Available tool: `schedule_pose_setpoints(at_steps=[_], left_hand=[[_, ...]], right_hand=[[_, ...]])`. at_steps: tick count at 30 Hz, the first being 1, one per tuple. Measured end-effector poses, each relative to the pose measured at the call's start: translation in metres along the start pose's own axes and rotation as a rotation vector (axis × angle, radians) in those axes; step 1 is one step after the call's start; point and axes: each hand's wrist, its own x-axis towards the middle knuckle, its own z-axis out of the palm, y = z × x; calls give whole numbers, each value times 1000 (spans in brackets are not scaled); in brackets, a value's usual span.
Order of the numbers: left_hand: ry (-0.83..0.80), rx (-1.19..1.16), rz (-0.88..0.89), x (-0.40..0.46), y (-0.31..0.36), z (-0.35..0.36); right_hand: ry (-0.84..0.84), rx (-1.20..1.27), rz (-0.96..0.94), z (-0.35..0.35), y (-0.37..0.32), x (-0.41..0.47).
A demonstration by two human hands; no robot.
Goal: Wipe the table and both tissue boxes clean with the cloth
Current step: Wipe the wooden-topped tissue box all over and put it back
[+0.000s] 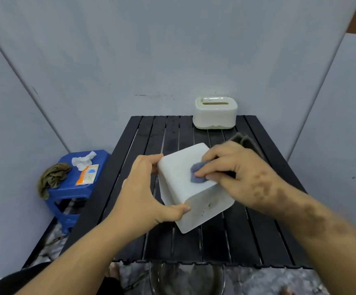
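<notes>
A white tissue box [179,167] is tilted up off the black slatted table [247,235] at its middle. My left hand [145,188] grips the box by its left side, thumb on the near corner. My right hand [241,173] presses a small blue-grey cloth [197,172] flat against the box's upper face. Dark specks show on the box's near face. A second tissue box [215,112], cream with a slot on top, stands upright at the table's far right edge. Part of the cloth is hidden under my fingers.
A grey-brown item [247,141] lies on the table behind my right hand. Left of the table stands a blue plastic stool [70,188] carrying an olive rag [52,177], a crumpled tissue [83,160] and an orange packet [87,174]. Grey panels wall in the table. A glass bowl [185,279] sits below the near edge.
</notes>
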Motion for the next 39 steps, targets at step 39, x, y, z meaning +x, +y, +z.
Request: schedule_pose_setpoints(at_steps=[39], left_hand=[[-318,761,-70,69,102,30]], right_hand=[[184,178,455,-50,56,-70]])
